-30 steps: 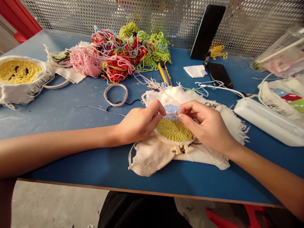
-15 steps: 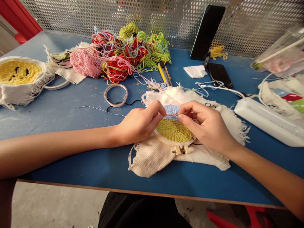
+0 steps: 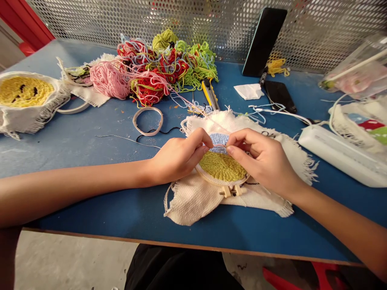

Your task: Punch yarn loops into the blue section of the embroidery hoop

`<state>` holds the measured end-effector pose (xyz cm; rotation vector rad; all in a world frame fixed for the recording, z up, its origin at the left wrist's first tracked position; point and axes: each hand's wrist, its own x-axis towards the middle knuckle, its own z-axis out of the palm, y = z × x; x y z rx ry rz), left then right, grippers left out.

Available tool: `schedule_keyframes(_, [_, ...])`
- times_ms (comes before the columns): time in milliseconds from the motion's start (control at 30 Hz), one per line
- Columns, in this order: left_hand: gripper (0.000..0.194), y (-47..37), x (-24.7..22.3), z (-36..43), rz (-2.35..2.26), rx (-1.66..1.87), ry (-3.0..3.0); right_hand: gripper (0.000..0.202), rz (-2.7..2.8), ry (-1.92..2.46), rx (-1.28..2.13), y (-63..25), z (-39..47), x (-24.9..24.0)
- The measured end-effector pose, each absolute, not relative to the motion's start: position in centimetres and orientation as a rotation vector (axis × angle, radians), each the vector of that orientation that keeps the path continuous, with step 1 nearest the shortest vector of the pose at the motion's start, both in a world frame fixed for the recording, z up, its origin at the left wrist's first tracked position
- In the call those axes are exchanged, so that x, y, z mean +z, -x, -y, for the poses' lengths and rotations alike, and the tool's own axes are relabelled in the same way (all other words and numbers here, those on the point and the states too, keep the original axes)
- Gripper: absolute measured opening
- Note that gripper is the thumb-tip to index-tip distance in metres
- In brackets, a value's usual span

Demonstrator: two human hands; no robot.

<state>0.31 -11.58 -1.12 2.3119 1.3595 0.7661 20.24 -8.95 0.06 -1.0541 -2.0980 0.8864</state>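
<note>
Nothing has shifted since earlier: a pink strand [image 3: 218, 145] is pinched level between left hand [image 3: 177, 157] and right hand [image 3: 263, 159], above the hoop [image 3: 222, 167].

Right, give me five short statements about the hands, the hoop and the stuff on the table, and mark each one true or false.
1. Both hands pinch a strand above the embroidery hoop. True: the left hand and right hand meet over it, fingertips closed on a pink strand.
2. The stitched area in the hoop is all red. False: it is yellow-green with a light blue patch at the far side.
3. The tangle of yarn lies beyond the hoop, near the perforated screen. True.
4. The black phone lies flat on the table. False: it leans upright against the screen.
5. The utility knife is in the right hand. False: it lies on the table.
</note>
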Motion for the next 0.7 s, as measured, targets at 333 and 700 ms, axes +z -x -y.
schedule_keyframes(333, [0.009, -0.3, -1.15, 11.56, -1.306, 0.827, -2.324, 0.004, 2.084, 1.056, 0.892, -20.31, 8.94, 0.03])
schedule_keyframes(700, [0.012, -0.27, -1.06, 11.54, -1.281, 0.798, -2.323, 0.012, 2.141, 1.055, 0.726, -20.15, 9.34, 0.09])
